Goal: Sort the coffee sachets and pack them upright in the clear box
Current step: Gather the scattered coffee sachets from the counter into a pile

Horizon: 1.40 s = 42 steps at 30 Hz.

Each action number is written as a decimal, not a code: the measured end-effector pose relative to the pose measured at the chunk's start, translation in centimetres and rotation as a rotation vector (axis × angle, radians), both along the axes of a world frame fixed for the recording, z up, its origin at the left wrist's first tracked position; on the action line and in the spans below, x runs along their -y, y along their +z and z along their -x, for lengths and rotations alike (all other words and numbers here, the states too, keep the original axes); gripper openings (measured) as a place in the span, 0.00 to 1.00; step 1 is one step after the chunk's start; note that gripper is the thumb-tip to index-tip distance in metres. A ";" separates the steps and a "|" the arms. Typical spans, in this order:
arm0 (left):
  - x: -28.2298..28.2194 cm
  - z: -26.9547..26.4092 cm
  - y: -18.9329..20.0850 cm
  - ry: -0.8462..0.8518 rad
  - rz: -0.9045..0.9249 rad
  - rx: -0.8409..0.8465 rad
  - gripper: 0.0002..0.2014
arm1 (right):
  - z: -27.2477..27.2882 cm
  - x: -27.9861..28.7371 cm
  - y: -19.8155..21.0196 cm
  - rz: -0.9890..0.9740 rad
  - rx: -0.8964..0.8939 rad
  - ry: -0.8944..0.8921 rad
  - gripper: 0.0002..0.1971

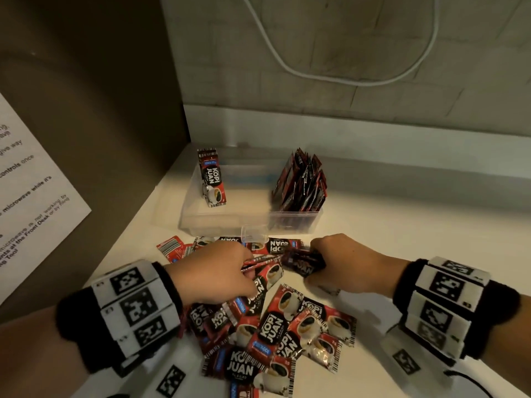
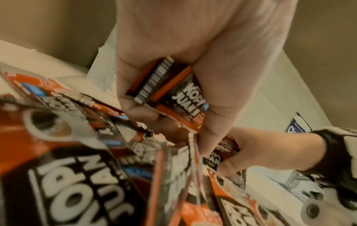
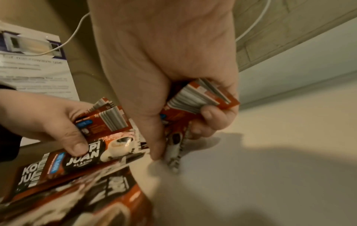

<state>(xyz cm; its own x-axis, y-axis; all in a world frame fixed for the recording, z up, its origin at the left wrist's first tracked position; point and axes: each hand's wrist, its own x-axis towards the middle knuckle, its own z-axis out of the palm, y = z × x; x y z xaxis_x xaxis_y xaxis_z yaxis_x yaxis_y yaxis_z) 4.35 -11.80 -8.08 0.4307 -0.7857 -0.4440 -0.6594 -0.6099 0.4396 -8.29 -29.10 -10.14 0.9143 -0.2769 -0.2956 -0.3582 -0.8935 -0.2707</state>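
White counter — largest surface, lying under both hands. Clear box is set just beyond the fingertips; an upright bundle of sachets is packed at its end beyond the right hand, and a single upright sachet stands at the end beyond the left. A loose pile of Kopi Juan sachets is spread below and between the wrists. Left hand is curled around a few sachets. Right hand — fingers clamped on a small stack.

Glossy foil-like sachets, clear plastic box, smooth matt, perhaps laminate, counter
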 end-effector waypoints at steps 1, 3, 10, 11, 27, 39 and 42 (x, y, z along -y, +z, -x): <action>-0.1 -0.3 0.2 0.000 -0.005 -0.013 0.05 | 0.1 0.2 0.3 -0.008 0.008 -0.007 0.08; -0.3 -0.9 0.7 -0.019 -0.013 -0.012 0.05 | 0.3 0.7 1.0 -0.026 0.030 -0.043 0.07; -1.3 -2.2 1.5 0.067 0.113 -0.232 0.11 | 2.5 1.0 2.8 -0.268 0.135 -0.046 0.13; -1.5 -2.4 1.6 0.104 0.147 -0.305 0.13 | 2.9 0.5 2.8 -0.274 0.133 0.015 0.16; -2.5 -3.9 3.4 0.500 0.388 -0.757 0.11 | -0.5 -6.2 1.6 0.039 -0.033 0.526 0.26; 0.2 -2.8 3.2 0.481 0.706 -0.831 0.11 | 0.2 -2.7 5.3 -0.618 0.418 -0.057 0.18; 0.9 -1.6 2.9 0.395 0.773 -0.959 0.28 | -0.5 -3.0 6.5 -0.782 0.571 -0.141 0.19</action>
